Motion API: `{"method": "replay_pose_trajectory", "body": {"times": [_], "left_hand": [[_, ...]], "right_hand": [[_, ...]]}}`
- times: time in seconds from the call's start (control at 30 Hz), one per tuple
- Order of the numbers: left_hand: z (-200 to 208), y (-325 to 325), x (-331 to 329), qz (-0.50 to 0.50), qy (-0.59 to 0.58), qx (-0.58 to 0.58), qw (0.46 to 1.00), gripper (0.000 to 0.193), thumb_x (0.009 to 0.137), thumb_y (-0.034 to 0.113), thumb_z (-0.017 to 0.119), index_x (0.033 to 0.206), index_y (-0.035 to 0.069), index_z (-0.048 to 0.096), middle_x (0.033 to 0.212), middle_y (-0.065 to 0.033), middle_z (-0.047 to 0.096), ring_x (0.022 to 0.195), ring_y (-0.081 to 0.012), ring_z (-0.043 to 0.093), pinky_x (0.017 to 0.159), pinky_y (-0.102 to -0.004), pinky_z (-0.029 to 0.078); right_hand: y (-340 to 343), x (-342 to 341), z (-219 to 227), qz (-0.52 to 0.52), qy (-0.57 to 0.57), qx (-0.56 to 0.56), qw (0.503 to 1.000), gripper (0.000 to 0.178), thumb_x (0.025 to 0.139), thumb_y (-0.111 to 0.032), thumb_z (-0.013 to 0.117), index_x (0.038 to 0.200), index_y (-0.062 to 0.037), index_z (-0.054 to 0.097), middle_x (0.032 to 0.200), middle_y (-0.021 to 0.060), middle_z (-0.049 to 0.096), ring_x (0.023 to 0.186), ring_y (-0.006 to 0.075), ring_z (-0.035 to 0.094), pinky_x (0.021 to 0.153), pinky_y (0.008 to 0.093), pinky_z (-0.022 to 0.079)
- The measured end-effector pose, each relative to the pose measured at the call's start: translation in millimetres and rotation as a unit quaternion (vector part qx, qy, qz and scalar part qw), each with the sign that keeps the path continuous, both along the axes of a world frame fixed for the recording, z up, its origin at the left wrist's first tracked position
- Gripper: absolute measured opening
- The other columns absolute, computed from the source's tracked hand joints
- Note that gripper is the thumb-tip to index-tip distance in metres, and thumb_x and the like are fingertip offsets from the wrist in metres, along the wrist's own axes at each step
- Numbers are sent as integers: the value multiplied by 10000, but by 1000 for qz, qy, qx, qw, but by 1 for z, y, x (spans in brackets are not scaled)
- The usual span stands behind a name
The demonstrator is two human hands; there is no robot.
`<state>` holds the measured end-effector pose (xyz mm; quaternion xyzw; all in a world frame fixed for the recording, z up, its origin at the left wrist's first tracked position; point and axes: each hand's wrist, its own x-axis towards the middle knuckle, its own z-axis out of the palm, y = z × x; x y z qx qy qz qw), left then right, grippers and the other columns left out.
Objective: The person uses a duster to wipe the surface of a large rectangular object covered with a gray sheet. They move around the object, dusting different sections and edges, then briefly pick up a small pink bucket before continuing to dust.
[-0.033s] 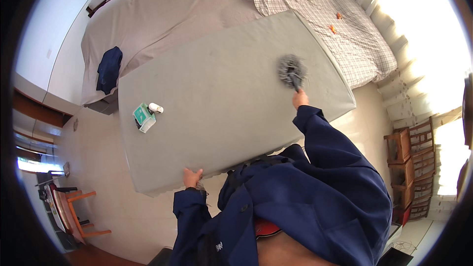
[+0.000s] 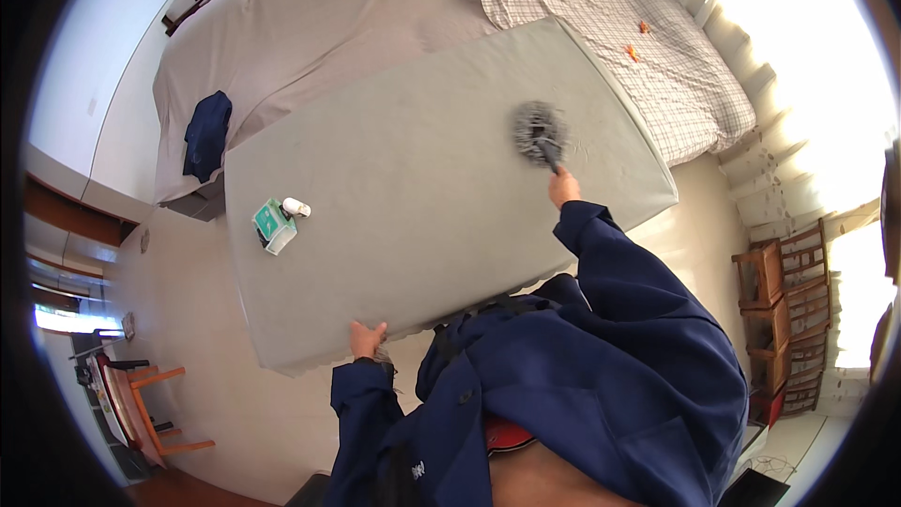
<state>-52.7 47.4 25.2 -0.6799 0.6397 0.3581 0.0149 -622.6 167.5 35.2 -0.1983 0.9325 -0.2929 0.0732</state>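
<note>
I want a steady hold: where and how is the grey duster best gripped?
Probably by the dark handle, from the near side, closed around it as the right hand holds it. The handle slants back that way, out from the round, shaggy head, which looks too soft for a firm hold.

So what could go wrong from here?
A wide leftward sweep of the gray duster in the right hand might knock the green-and-white box or the white object on the same gray surface. A swing past the far right edge could catch the small orange items on the checked cloth.
</note>
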Motion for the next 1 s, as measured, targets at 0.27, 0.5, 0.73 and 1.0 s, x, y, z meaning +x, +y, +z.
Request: {"method": "replay_pose_trajectory", "body": {"times": [0.27,0.5,0.73,1.0], "left_hand": [[-25,-17,13,0,14,87,996,773,627,373,801,1081,-133,432,991,-272,597,905,-354,605,765,-414,469],[-48,-23,22,-6,-45,106,993,807,626,390,802,1089,-155,428,1025,-278,577,891,-329,602,743,-408,480],[-60,-30,27,8,-10,121,993,772,629,365,807,1070,-149,435,950,-256,587,798,-289,595,664,-379,484],[-27,-25,12,9,17,133,991,608,629,334,818,887,-78,453,652,-112,525,449,-158,431,382,-340,360]], "right_hand": [[22,146,38,365,-59,35,928,322,857,-230,508,1167,-142,520,758,205,621,701,406,594,637,504,465],[129,126,56,491,-89,94,862,385,849,-223,557,1226,-161,509,921,192,631,791,393,598,692,469,476],[248,10,41,52,34,88,994,264,856,-212,553,1099,-122,608,829,209,633,752,375,611,671,434,485],[241,-9,-13,-208,78,49,974,305,869,-278,496,1060,-57,582,867,243,621,809,427,589,717,485,467]]}}
